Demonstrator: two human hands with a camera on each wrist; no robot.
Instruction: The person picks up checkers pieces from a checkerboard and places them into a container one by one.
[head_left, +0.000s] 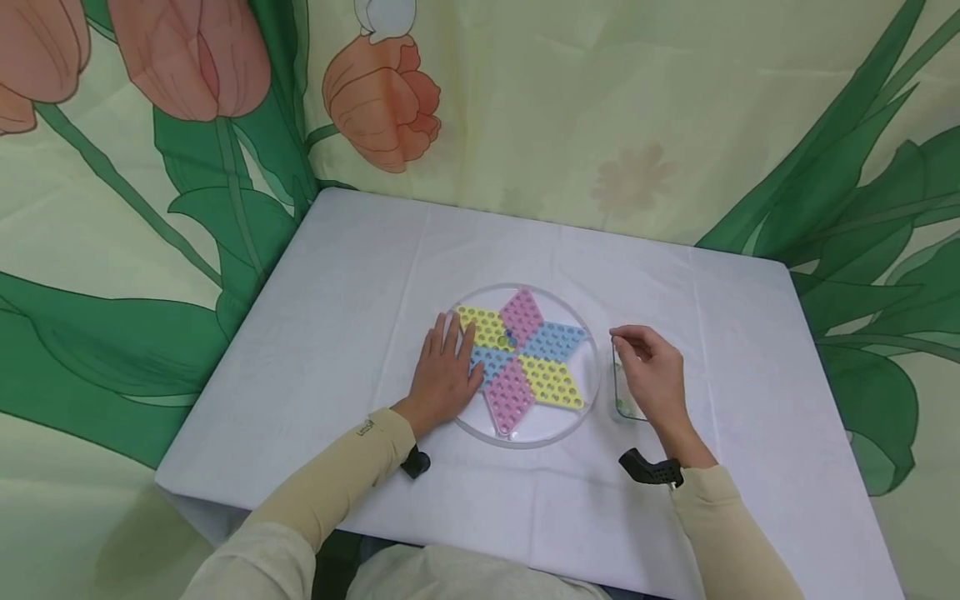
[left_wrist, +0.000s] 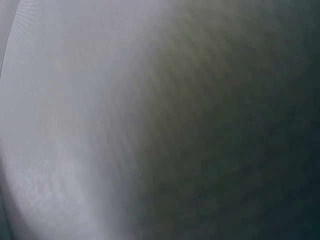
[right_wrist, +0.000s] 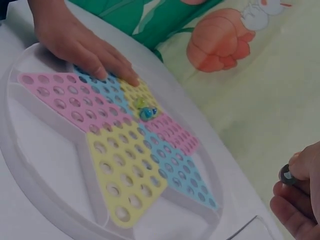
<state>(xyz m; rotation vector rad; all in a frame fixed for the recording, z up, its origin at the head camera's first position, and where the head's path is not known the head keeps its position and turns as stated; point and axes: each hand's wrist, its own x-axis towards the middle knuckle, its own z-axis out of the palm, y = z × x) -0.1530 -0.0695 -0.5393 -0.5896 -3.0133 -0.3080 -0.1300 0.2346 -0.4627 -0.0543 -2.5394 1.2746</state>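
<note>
A round Chinese checkers board (head_left: 551, 423) has a clear rim and a star of pink, yellow and blue sections full of holes. My left hand (head_left: 446, 375) lies flat over its left side, fingers extended across the yellow and blue sections. Near the star's centre sit a few marbles: a teal one (right_wrist: 146, 114), a yellow-green one (right_wrist: 139, 103) and a small blue one. Between thumb and finger, my right hand (head_left: 654, 375) pinches a dark marble (right_wrist: 286, 175). Below that hand is a clear container (head_left: 639, 418) with greenish marbles, partly hidden by the hand.
A white cloth (head_left: 360, 317) covers the table. Behind it hangs a curtain (head_left: 540, 108) printed with tulips and leaves. Black wrist cameras are strapped to both wrists. Blurred sleeve fabric (left_wrist: 220, 125) fills much of the left wrist view.
</note>
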